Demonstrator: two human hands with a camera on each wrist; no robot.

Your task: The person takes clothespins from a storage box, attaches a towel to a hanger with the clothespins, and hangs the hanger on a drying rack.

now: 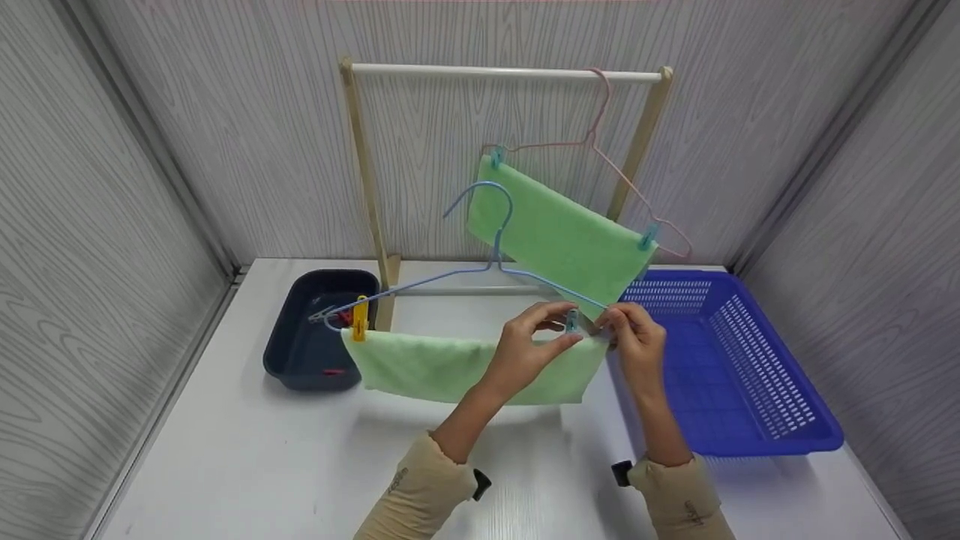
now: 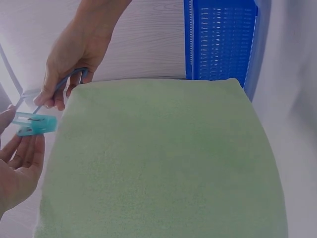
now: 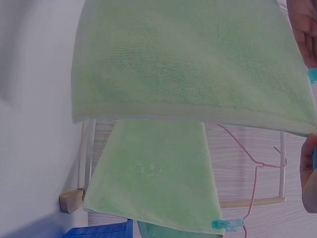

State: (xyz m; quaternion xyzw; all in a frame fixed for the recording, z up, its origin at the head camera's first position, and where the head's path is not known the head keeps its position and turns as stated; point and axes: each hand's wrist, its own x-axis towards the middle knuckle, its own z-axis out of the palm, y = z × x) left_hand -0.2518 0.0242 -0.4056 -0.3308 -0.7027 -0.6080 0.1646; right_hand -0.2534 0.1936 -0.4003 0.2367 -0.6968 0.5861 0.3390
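Observation:
My left hand [image 1: 517,352] pinches a clear teal clothespin [image 1: 572,321] between thumb and fingers. In the left wrist view the clothespin's tip lies at the edge of a light green towel [image 2: 163,158]; I cannot tell whether it bites the cloth. My right hand [image 1: 639,346] grips the right end of a blue wire hanger [image 1: 431,280], near the towel's upper right corner. A yellow clothespin [image 1: 361,319] fastens the towel's upper left corner to the hanger's left end. The hanger is held up in front of the rack, its hook free.
Behind, a rack with a white rod [image 1: 480,70] bears a tilted pink hanger [image 1: 592,135], with a second green towel [image 1: 562,225] clipped by two teal clothespins. At left stands a dark bin [image 1: 300,360] with clothespins inside; at right, a blue basket [image 1: 750,360].

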